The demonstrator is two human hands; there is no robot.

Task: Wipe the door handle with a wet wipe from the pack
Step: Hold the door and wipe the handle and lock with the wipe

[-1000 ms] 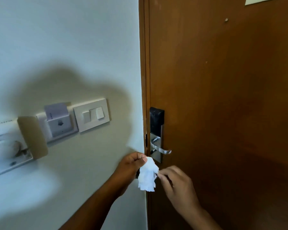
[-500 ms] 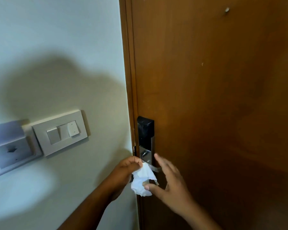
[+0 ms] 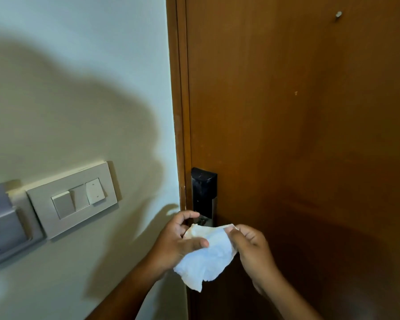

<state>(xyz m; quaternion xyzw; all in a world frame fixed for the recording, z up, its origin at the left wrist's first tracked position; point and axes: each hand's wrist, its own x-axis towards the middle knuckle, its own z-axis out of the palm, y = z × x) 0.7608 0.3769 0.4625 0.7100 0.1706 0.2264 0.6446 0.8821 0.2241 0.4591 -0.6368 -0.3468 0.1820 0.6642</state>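
Observation:
A white wet wipe [image 3: 208, 255] is spread open between my two hands, just below the door lock. My left hand [image 3: 176, 243] pinches its left side with thumb and fingers. My right hand [image 3: 252, 248] grips its upper right corner. The black and silver lock plate [image 3: 204, 192] sits on the brown wooden door [image 3: 298, 135], right above the wipe. The lever handle is hidden behind my hands and the wipe. No wipe pack is in view.
A grey switch panel [image 3: 73, 199] is on the pale wall [image 3: 79, 77] left of the door frame [image 3: 179, 112]. A key-card holder [image 3: 2, 227] sits at the far left edge. A small metal peg [image 3: 338, 14] sticks out high on the door.
The crumpled wipe has been unfolded into a wider sheet between both hands. The view has moved closer to the lock, and the handle is now covered.

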